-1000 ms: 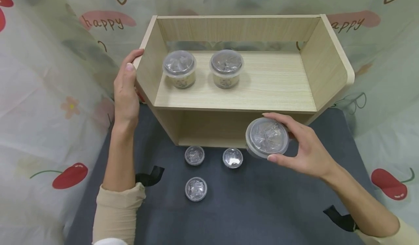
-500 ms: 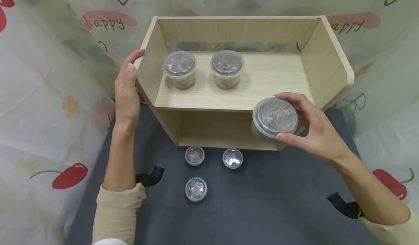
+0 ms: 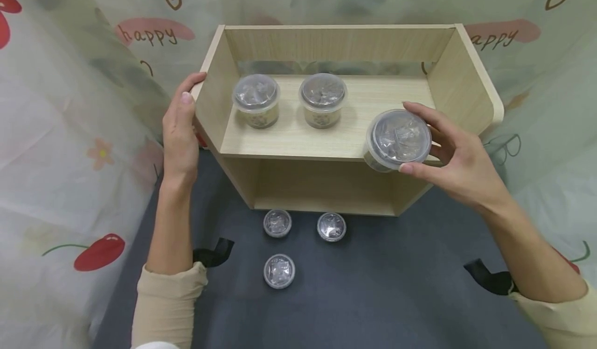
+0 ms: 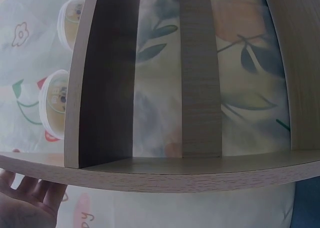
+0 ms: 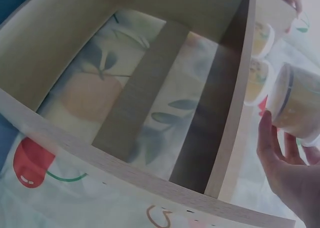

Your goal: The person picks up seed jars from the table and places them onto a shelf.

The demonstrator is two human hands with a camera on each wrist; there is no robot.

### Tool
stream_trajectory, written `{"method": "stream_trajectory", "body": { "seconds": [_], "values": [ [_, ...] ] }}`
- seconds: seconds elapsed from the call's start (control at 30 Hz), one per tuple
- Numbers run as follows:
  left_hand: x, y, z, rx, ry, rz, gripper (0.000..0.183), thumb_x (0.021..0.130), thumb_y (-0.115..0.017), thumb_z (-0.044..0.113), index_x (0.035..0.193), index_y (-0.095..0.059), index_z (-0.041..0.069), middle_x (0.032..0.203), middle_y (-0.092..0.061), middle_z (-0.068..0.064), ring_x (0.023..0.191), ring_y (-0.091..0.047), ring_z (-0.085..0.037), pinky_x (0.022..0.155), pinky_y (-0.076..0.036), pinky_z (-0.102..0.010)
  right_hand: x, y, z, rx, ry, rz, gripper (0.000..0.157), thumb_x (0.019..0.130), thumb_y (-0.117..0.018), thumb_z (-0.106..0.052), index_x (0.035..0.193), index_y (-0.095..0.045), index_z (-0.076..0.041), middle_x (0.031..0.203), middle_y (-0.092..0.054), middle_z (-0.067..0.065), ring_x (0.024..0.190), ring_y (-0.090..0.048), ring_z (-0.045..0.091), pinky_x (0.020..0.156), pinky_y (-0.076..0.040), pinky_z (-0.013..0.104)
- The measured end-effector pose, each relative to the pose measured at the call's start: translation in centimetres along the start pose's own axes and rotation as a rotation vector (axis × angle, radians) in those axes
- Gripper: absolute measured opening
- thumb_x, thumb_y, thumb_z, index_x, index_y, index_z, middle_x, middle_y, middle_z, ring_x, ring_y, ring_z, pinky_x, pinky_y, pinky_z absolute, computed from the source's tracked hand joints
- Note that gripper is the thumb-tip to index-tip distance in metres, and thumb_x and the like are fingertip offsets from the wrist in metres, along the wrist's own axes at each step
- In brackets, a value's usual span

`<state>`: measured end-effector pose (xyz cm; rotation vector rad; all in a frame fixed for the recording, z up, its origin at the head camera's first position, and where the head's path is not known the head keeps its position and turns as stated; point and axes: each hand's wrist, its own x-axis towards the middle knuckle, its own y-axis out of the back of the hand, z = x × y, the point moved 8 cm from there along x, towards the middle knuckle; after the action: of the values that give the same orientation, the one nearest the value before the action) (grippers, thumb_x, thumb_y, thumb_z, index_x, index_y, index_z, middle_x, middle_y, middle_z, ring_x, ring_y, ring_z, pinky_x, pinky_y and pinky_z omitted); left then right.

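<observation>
In the head view a light wooden two-tier shelf (image 3: 340,30) stands at the back of the table. My left hand (image 3: 181,126) grips the edge of its left side panel, thumb in front. My right hand (image 3: 459,154) holds a clear lidded plastic tub (image 3: 400,137) between thumb and fingers, over the front right of the upper board. The right wrist view also shows that tub (image 5: 296,100) in my fingers. Two matching tubs, one at the left (image 3: 255,100) and one near the middle (image 3: 323,100), stand upright on the upper board.
Three small lidded cups, the back left one (image 3: 277,223), the back right one (image 3: 331,227) and the front one (image 3: 279,271), sit on the dark grey tabletop (image 3: 373,287) before the shelf. A printed curtain (image 3: 70,183) hangs behind and on both sides.
My right hand has carried the tub up and slightly right, from in front of the lower tier to over the upper board's front edge. The left hand stays on the side panel.
</observation>
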<state>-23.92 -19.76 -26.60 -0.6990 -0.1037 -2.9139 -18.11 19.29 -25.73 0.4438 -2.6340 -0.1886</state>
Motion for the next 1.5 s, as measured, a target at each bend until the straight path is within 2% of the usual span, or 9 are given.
{"method": "stream_trajectory", "body": {
  "seconds": [0.1,0.23,0.47,0.57,0.87,1.1,1.17,1.37,1.5],
  "values": [
    [0.0,-0.1,-0.1,-0.053,0.008,-0.003,0.040,0.107,-0.035,0.025,0.139,-0.058,0.015,0.118,-0.059,-0.010,0.088,-0.054,-0.021,0.069,-0.041,-0.030,0.3,0.1,-0.1,0.053,0.010,0.008,0.084,0.072,-0.071,0.025,0.147,-0.043,0.002,0.139,-0.050,0.016,0.114,-0.057,0.022,0.093,-0.049,0.020],
    [0.0,-0.1,-0.2,-0.097,0.016,-0.005,0.039,0.107,-0.037,0.025,0.138,-0.058,0.014,0.108,-0.059,-0.012,0.080,-0.053,-0.020,0.063,-0.040,-0.029,0.7,0.5,-0.1,0.061,0.008,0.051,0.081,0.073,-0.070,0.025,0.147,-0.044,0.001,0.141,-0.049,0.016,0.116,-0.055,0.023,0.094,-0.048,0.019],
    [-0.1,0.1,-0.2,-0.086,0.020,0.004,0.040,0.107,-0.036,0.025,0.138,-0.058,0.014,0.106,-0.060,-0.012,0.079,-0.053,-0.020,0.058,-0.037,-0.029,1.7,1.3,0.4,0.049,-0.057,0.171,0.076,0.076,-0.073,0.019,0.144,-0.047,-0.002,0.137,-0.052,0.016,0.114,-0.056,0.022,0.094,-0.047,0.018],
    [-0.1,0.0,-0.2,-0.089,0.020,0.002,0.040,0.107,-0.036,0.025,0.138,-0.058,0.014,0.104,-0.059,-0.011,0.074,-0.051,-0.019,0.052,-0.034,-0.028,2.1,1.7,0.8,0.050,-0.087,0.223,0.073,0.077,-0.075,0.015,0.143,-0.048,-0.002,0.137,-0.054,0.015,0.115,-0.056,0.022,0.094,-0.046,0.017],
    [-0.2,0.2,0.0,-0.036,-0.016,0.020,0.039,0.107,-0.037,0.028,0.135,-0.062,0.018,0.077,-0.053,-0.009,0.052,-0.041,-0.016,0.043,-0.031,-0.025,3.1,2.5,2.4,0.183,-0.137,0.350,0.071,0.075,-0.076,0.016,0.140,-0.054,-0.003,0.134,-0.051,0.015,0.113,-0.061,0.022,0.086,-0.052,0.019],
    [-0.2,0.3,-0.1,-0.039,-0.008,0.026,0.039,0.107,-0.036,0.026,0.136,-0.061,0.017,0.088,-0.056,-0.009,0.061,-0.045,-0.016,0.048,-0.031,-0.026,3.9,2.5,3.2,0.181,-0.125,0.387,0.065,0.079,-0.075,0.012,0.139,-0.054,-0.001,0.138,-0.051,0.016,0.116,-0.058,0.025,0.093,-0.049,0.019],
    [-0.2,0.2,0.1,-0.039,-0.021,0.024,0.039,0.107,-0.037,0.027,0.135,-0.062,0.017,0.085,-0.055,-0.010,0.058,-0.043,-0.015,0.045,-0.030,-0.025,4.0,2.5,3.5,0.179,-0.131,0.385,0.064,0.080,-0.075,0.010,0.139,-0.053,-0.001,0.136,-0.052,0.016,0.114,-0.058,0.025,0.091,-0.049,0.019],
    [-0.1,0.0,0.2,-0.041,-0.028,0.020,0.039,0.107,-0.038,0.027,0.135,-0.062,0.018,0.082,-0.054,-0.010,0.055,-0.042,-0.015,0.043,-0.030,-0.025,4.1,2.7,4.4,0.131,-0.216,0.390,0.069,0.082,-0.077,0.004,0.145,-0.050,-0.005,0.139,-0.049,0.016,0.111,-0.060,0.021,0.086,-0.049,0.016],
    [0.0,-0.1,-0.1,-0.072,0.006,0.018,0.039,0.107,-0.037,0.026,0.136,-0.061,0.016,0.091,-0.057,-0.010,0.062,-0.046,-0.016,0.047,-0.031,-0.026,4.0,2.8,5.1,0.119,-0.281,0.391,0.071,0.084,-0.076,0.003,0.148,-0.047,-0.009,0.143,-0.046,0.019,0.115,-0.060,0.019,0.085,-0.049,0.014]
  ]
}}
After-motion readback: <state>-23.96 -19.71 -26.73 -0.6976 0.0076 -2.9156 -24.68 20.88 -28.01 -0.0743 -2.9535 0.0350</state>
